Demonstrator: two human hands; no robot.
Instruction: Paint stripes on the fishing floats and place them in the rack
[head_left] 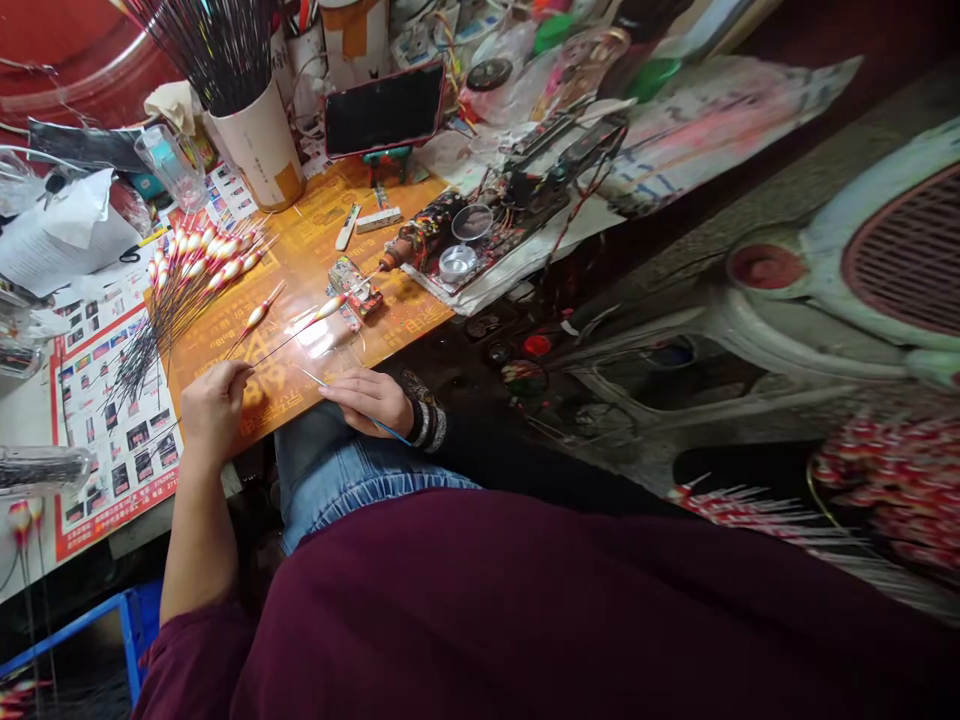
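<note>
At the table's near edge, my left hand (214, 400) pinches the thin dark stem of a fishing float. The float's yellow, white and red body (328, 307) lies over a small paint-spattered block (356, 287), its tip pointing toward the nose of a paint-spotted motor (420, 233). Whether the tip sits inside the nose I cannot tell. My right hand (375, 400) holds a fine paintbrush (311, 377) with a blue handle, its point just below the stem and apart from the float body. Another fishing float (259, 315) lies on the table left of the held one.
Many finished-looking floats (199, 255) lie bunched at the left. Behind stand a white container (259, 145) of dark rods and a propped phone (385, 108). Small clear cups (457, 263) sit beside the motor. A fan (900, 250) stands at right, and more floats (892, 490) lie below it.
</note>
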